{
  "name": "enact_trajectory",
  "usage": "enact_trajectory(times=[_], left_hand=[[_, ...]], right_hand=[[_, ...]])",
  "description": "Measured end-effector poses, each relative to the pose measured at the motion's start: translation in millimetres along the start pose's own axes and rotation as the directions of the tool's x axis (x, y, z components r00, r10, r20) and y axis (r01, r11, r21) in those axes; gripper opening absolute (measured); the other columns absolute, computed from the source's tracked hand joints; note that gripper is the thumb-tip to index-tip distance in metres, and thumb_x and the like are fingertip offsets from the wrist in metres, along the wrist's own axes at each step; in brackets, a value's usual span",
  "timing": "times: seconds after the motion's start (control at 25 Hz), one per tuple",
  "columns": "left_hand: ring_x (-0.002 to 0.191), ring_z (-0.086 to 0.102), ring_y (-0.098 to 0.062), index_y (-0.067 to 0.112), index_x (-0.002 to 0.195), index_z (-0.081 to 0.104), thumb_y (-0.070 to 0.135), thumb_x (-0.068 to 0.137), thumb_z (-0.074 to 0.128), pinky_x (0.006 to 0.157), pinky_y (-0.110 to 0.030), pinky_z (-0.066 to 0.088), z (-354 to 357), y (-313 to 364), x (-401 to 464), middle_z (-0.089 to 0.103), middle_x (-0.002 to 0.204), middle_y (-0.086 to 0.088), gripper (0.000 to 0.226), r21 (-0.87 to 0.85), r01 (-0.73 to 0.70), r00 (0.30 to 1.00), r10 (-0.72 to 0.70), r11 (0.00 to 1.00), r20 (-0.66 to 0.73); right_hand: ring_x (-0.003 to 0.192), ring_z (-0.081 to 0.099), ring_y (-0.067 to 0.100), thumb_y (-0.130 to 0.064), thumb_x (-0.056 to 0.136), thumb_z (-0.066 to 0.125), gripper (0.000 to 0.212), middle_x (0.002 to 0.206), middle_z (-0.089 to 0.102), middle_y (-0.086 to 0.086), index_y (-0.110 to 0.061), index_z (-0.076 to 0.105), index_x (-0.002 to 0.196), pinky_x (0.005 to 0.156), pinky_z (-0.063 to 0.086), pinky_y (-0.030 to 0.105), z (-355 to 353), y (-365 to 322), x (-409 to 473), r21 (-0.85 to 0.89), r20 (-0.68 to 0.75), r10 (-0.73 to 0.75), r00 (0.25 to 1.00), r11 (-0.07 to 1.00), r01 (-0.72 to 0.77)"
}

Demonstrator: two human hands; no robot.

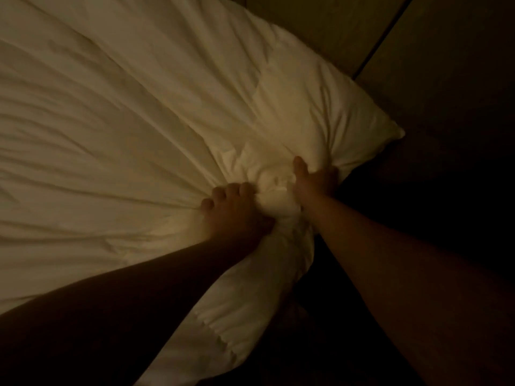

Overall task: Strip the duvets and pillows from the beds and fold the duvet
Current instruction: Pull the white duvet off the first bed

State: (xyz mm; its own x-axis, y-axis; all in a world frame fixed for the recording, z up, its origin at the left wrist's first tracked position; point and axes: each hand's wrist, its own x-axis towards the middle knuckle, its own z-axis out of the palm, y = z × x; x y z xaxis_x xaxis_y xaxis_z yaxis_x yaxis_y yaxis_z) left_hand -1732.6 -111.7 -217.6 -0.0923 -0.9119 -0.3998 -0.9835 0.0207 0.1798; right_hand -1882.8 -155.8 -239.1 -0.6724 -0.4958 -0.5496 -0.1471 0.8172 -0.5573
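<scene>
A white duvet (125,112) was seen spread over most of the view in dim, yellowish light, its cloth drawn into long creases that ran fan-wise toward one bunched point near the lower middle. At that point the fabric was gathered into a thick wad, and both hands were closed upon it.

The left hand (237,210) was laid on top of the wad with its fingers (223,192) curled down into the cloth, so that a handful of duvet was gripped; the knuckles were lit and the forearm behind was in deep shadow. The right hand (312,181) was set just beside it, on the right side of the same wad, with the thumb (301,165) pressed over the top of the fabric and the remaining fingers wrapped round behind, where they were hidden by the cloth. The two hands were nearly touching, with only the bunched fabric between them.

A corner of the duvet (390,132) was seen sticking out to the right, beyond the right hand. Below the hands a loose fold of the duvet was hanging down between the two forearms. At the upper right a tan panelled surface (348,32) with a dark seam was visible behind the duvet; whether it was a headboard or a wall could not be told. The lower right was too dark to be made out.
</scene>
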Motion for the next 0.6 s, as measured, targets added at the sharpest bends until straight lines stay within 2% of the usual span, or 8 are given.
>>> enact_trajectory(times=[0.08, 0.12, 0.28, 0.44, 0.6], left_hand=[[0.118, 0.049, -0.028, 0.032, 0.126, 0.049, 0.067, 0.072, 0.059, 0.094, -0.047, 0.035, -6.2, 11.7, 1.7, 0.058, 0.125, 0.001, 0.064, -0.011, 0.023, 1.0, -0.023, 1.0, 0.021], [0.115, 0.053, -0.028, 0.033, 0.124, 0.051, 0.067, 0.073, 0.058, 0.092, -0.046, 0.036, -9.8, 20.4, 1.9, 0.062, 0.121, 0.002, 0.061, -0.03, 0.026, 0.999, -0.025, 0.999, 0.032], [0.11, 0.059, -0.026, 0.037, 0.124, 0.053, 0.068, 0.073, 0.059, 0.086, -0.042, 0.038, -34.9, 53.6, 1.5, 0.065, 0.115, 0.006, 0.06, -0.11, 0.007, 0.999, -0.003, 0.994, 0.044], [0.112, 0.057, -0.027, 0.034, 0.124, 0.051, 0.063, 0.076, 0.062, 0.089, -0.043, 0.037, -59.4, 78.0, -10.7, 0.063, 0.118, 0.003, 0.058, -0.134, 0.009, 0.992, 0.009, 0.991, 0.128], [0.111, 0.056, -0.028, 0.03, 0.122, 0.049, 0.059, 0.08, 0.062, 0.091, -0.045, 0.037, -59.0, 105.7, -25.6, 0.061, 0.117, 0.001, 0.053, -0.201, -0.047, 0.988, 0.076, 0.978, 0.135]], right_hand=[[0.128, 0.047, 0.034, -0.042, 0.091, 0.063, 0.067, 0.14, 0.049, 0.021, 0.003, 0.045, 0.137, 0.1, 0.037, 0.034, -19.4, 3.6, 3.4, 0.062, -0.033, -0.084, 0.996, 0.994, 0.086], [0.126, 0.05, 0.034, -0.041, 0.091, 0.063, 0.062, 0.137, 0.052, 0.02, 0.002, 0.049, 0.134, 0.098, 0.039, 0.033, -33.0, 2.3, 4.8, 0.084, -0.052, -0.104, 0.993, 0.991, 0.108], [0.126, 0.049, 0.032, -0.044, 0.092, 0.06, 0.063, 0.138, 0.052, 0.016, 0.0, 0.049, 0.135, 0.096, 0.039, 0.031, -84.4, -15.5, 7.5, 0.024, -0.089, -0.139, 0.986, 0.99, 0.142], [0.126, 0.048, 0.034, -0.045, 0.093, 0.058, 0.064, 0.139, 0.05, 0.019, 0.001, 0.048, 0.136, 0.098, 0.039, 0.035, -121.3, -29.4, 7.7, -0.074, -0.147, -0.166, 0.975, 0.985, 0.157], [0.129, 0.045, 0.036, -0.046, 0.094, 0.055, 0.066, 0.142, 0.046, 0.021, 0.001, 0.045, 0.139, 0.101, 0.038, 0.039, -143.7, -25.6, 6.7, -0.152, -0.234, -0.141, 0.962, 0.983, 0.107]])
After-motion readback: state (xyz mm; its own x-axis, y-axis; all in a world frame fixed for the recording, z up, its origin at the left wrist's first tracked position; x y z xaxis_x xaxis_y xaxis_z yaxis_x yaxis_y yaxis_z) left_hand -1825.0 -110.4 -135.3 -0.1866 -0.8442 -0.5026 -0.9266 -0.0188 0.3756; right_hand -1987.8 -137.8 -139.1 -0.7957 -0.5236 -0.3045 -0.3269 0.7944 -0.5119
